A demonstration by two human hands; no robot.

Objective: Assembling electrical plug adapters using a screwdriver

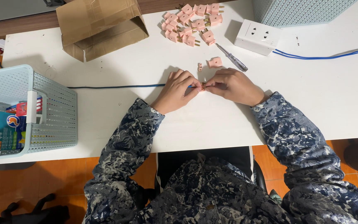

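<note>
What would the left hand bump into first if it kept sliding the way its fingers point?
Its fingers point right, so the left hand would first meet the small pink plug part pinched between both hands, then probably the right hand just behind it.

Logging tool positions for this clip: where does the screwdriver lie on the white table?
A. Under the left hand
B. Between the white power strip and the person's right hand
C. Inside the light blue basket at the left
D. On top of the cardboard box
B: the screwdriver lies bare on the table, slanting from just below the white power strip down toward the right hand, and neither hand touches it.
</note>
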